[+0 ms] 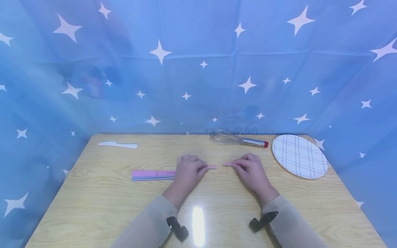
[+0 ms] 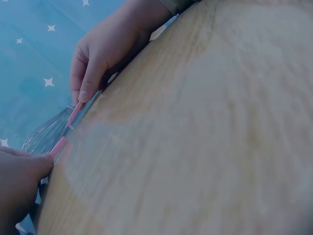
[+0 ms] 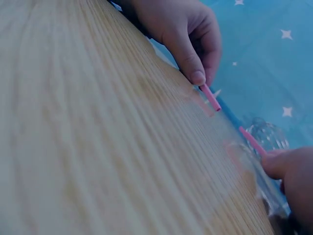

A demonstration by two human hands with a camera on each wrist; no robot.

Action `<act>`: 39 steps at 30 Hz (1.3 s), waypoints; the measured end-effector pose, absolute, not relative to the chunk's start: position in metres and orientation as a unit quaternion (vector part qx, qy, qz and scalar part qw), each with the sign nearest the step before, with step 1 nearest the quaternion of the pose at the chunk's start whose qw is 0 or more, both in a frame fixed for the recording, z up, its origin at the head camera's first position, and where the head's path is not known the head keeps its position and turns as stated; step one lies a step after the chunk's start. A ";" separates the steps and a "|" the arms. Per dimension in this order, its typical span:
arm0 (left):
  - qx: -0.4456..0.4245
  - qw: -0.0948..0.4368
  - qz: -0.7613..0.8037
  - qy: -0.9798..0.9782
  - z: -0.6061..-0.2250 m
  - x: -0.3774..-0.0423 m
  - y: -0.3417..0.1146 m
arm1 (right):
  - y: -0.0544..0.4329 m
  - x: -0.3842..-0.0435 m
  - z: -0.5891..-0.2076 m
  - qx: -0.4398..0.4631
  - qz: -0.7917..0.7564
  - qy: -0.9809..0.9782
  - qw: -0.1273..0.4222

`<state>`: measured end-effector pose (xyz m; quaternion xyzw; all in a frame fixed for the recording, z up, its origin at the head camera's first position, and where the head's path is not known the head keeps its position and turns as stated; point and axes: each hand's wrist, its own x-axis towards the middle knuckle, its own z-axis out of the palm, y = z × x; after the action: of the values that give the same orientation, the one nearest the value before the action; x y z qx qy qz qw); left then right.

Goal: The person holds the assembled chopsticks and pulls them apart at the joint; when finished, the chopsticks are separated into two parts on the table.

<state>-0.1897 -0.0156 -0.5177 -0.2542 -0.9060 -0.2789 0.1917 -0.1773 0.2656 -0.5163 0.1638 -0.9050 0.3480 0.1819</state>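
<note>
My left hand (image 1: pixel 190 168) pinches a pink straw piece (image 1: pixel 212 167) between thumb and fingers, its free end pointing right. Facing it, my right hand (image 1: pixel 250 171) pinches another pink straw piece (image 1: pixel 227 164) that points left. A small gap separates the two ends. In the right wrist view, the left hand's piece (image 3: pixel 211 99) slants toward the right hand's piece (image 3: pixel 251 140), both close over the tabletop. Behind my left hand lies a row of pink, purplish and blue straws (image 1: pixel 152 175), their right ends hidden by the hand.
A wire whisk (image 1: pixel 252 142) with a red-tipped handle lies at the back edge, beyond my right hand. The white checked plate (image 1: pixel 299 156) stands at the far right. At the back left is a white knife (image 1: pixel 118 145). A starry blue curtain (image 1: pixel 186 75) borders the wooden table (image 1: pixel 93 206).
</note>
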 end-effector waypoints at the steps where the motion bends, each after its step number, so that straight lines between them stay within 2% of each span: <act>1: -0.251 0.189 -0.280 -0.907 -0.518 -0.190 -0.015 | 0.266 -0.177 -0.516 0.165 0.347 -0.906 0.180; 10: -0.217 0.145 -0.290 -0.921 -0.516 -0.190 -0.013 | 0.266 -0.177 -0.516 0.164 0.339 -0.912 0.163; 26: -0.200 0.123 -0.310 -0.921 -0.515 -0.190 -0.013 | 0.265 -0.176 -0.517 0.181 0.321 -0.914 0.171; 32: -0.194 0.106 -0.320 -0.921 -0.515 -0.191 -0.013 | 0.264 -0.175 -0.516 0.159 0.332 -0.917 0.156; 39: -0.194 0.109 -0.319 -0.921 -0.517 -0.192 -0.014 | 0.263 -0.175 -0.515 0.148 0.343 -0.915 0.153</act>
<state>-0.1921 -0.0142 -0.5165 -0.1940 -0.9214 -0.3186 0.1092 -0.1748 0.2628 -0.5151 0.1479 -0.9148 0.3434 0.1526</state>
